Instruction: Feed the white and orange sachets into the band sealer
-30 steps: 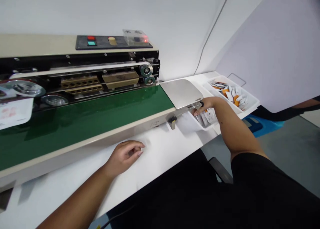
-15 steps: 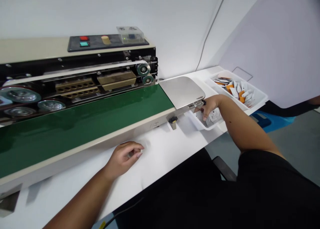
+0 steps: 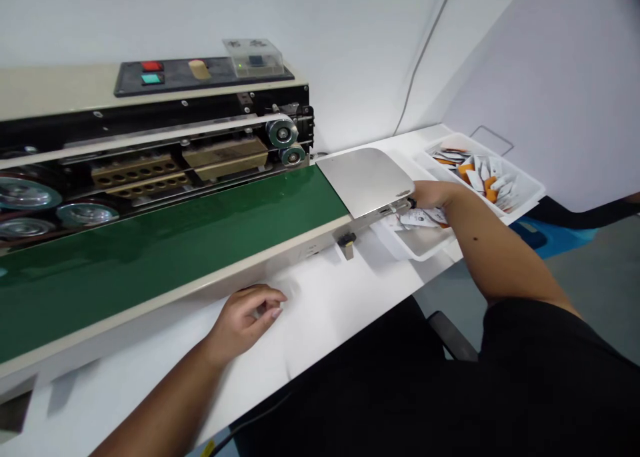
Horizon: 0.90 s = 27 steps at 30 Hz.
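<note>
My left hand rests on the white table in front of the conveyor, loosely curled, with a small gap between thumb and fingers and nothing visible in it. My right hand reaches into the near white bin, partly under the edge of the metal plate. Its fingers are hidden there, so what they touch cannot be seen. White printed sachets lie in this bin just below the hand.
A band sealing machine with rollers and a green conveyor belt spans the left. Farther right stands a second white bin with several white and orange sachets. A black knob sticks out from the conveyor's front.
My right hand has moved farther back, and its fingers have passed out of sight beside the plate. More of the near bin's sachets show. My left hand stays in place.
</note>
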Tool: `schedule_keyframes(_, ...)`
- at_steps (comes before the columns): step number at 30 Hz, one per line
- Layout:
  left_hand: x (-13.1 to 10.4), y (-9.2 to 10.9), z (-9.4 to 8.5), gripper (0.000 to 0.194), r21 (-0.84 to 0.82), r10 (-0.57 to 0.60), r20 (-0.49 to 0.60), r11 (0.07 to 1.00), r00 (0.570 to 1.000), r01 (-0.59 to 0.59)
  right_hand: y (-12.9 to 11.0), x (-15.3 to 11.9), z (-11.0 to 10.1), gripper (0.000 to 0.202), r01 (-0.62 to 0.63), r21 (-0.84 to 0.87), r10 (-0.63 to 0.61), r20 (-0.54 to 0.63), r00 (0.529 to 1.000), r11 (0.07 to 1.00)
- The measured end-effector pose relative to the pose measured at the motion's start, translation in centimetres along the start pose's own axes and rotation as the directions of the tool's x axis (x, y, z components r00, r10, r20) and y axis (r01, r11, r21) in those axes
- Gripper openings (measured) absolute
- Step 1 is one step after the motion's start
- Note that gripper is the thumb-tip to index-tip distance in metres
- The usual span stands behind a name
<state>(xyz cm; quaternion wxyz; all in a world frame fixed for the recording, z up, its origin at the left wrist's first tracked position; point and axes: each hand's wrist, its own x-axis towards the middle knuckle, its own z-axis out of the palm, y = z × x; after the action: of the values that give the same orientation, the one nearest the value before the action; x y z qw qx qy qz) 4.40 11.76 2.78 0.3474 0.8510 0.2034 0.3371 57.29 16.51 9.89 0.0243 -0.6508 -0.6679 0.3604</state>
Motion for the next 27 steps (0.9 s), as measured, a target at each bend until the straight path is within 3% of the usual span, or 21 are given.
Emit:
schedule_keyframes(4, 0.0, 0.0, 0.0, 0.01, -0.007, -0.005, -0.009, 1.0, 1.0, 0.005, 0.6, 0.2, -0.6, 0.037, -0.098, 0.181, 0.14, -0.237, 0.961, 0.979)
schedule_keyframes(8, 0.2, 0.2, 0.0, 0.01, 0.007, 0.009, -0.021, 1.0, 1.0, -0.008, 1.8, 1.5, -0.7, 0.039, -0.065, 0.399, 0.257, -0.449, 0.856, 0.915)
schedule_keyframes(11, 0.3, 0.4, 0.1, 0.009, 0.019, 0.014, -0.021, 1.0, 1.0, -0.013, 2.6, 2.4, -0.9, 0.043, 0.005, 0.517, 0.325, -0.545, 0.773, 0.856)
schedule_keyframes(15, 0.3, 0.5, 0.2, 0.008, 0.031, 0.017, -0.027, 0.999, 1.0, -0.016, 2.9, 2.6, -1.2, 0.045, 0.049, 0.498, 0.316, -0.62, 0.718, 0.866)
schedule_keyframes(18, 0.2, 0.5, 0.2, 0.008, 0.035, 0.026, -0.035, 0.999, 0.999, -0.025, 2.4, 2.2, -1.0, 0.043, -0.065, 0.325, 0.255, -0.586, 0.769, 0.944)
schedule_keyframes(22, 0.2, 0.4, 0.2, 0.009, 0.041, 0.02, -0.026, 0.999, 0.999, -0.019, 0.8, 1.3, -0.8, 0.032, -0.082, 0.017, 0.083, -0.317, 0.945, 0.996)
schedule_keyframes(24, 0.1, 0.4, 0.1, 0.009, 0.043, 0.011, -0.018, 0.999, 1.0, -0.01, 0.0, 0.9, -1.0, 0.029, -0.079, -0.098, 0.06, -0.18, 0.982, 0.992)
schedule_keyframes(27, 0.0, 0.2, 0.0, 0.009, 0.05, -0.006, -0.006, 0.999, 1.0, 0.007, -0.4, 0.0, -2.1, 0.032, -0.098, -0.186, 0.096, -0.021, 0.995, 0.978)
